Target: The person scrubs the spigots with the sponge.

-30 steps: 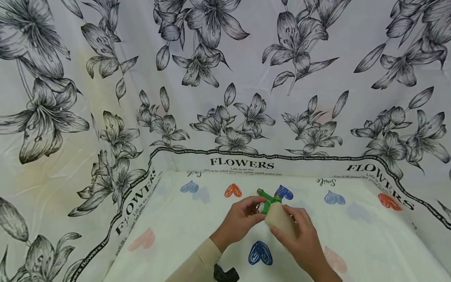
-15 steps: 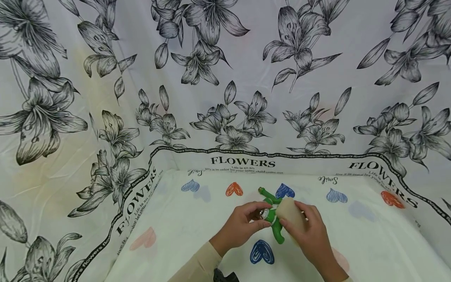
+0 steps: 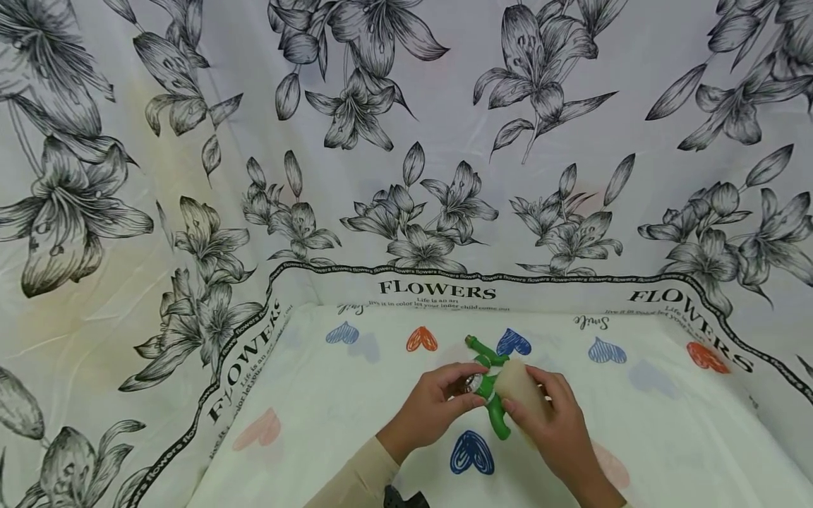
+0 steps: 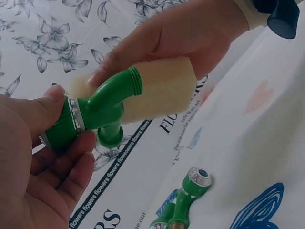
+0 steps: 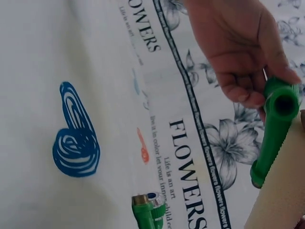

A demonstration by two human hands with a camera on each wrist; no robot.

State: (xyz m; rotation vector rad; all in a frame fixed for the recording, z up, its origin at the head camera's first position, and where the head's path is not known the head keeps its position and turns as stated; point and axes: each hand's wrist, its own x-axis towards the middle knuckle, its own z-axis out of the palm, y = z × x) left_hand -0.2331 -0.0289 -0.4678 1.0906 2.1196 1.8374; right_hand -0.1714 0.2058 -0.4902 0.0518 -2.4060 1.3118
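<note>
Little shifts since half a second ago: left hand (image 3: 438,402) still pinches green tap fitting (image 4: 97,112) above bench (image 3: 330,423); right hand (image 3: 559,430) fingers grip beige sponge (image 4: 157,88) against it. Second green fitting (image 4: 188,198) lies below.

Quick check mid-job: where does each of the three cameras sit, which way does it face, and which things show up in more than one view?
Head: worn high, facing forward and down at the heart-print cloth; shows left hand, right hand, both forearms.
Left wrist: looks past the left hand gripping the green tap; right hand holds the beige sponge against it.
Right wrist: faces the left hand, tap, sponge edge.
Shared: a second green tap on the cloth.
</note>
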